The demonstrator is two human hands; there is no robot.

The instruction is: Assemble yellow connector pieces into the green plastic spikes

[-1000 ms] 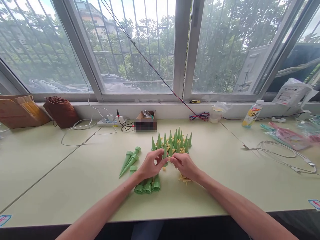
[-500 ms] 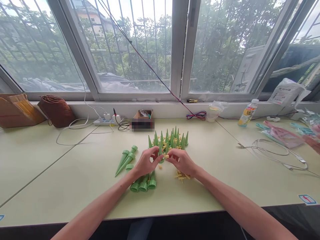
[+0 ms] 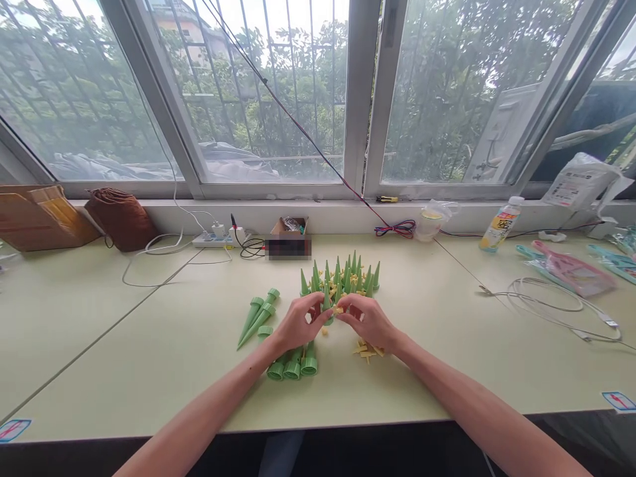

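Note:
My left hand (image 3: pixel 301 319) is closed round a green plant-watering spike (image 3: pixel 326 299), which stands point up. My right hand (image 3: pixel 368 321) pinches a small yellow valve (image 3: pixel 338 309) against the spike's side; fingers hide part of the joint. Right behind both hands, several green spikes (image 3: pixel 354 264) stand upright with yellow valves on them. By my left forearm lie more green spikes (image 3: pixel 256 326), and others with round open caps (image 3: pixel 292 371) face me. Loose yellow valves (image 3: pixel 366 355) are heaped under my right wrist, and one yellow piece (image 3: pixel 324 332) lies between my hands.
Along the back stand a cardboard box (image 3: pixel 44 218), a brown pouch (image 3: pixel 122 220), a power strip (image 3: pixel 213 240), a small open box (image 3: pixel 291 228) and a bottle (image 3: pixel 501 226). A white cable (image 3: pixel 541 311) and a pink dustpan-like item (image 3: pixel 571 268) lie at the right.
The view has shifted slightly, so everything sits a little further right. Both hands keep their hold on the spike and valve. Another person's hand at the right edge has left the view.

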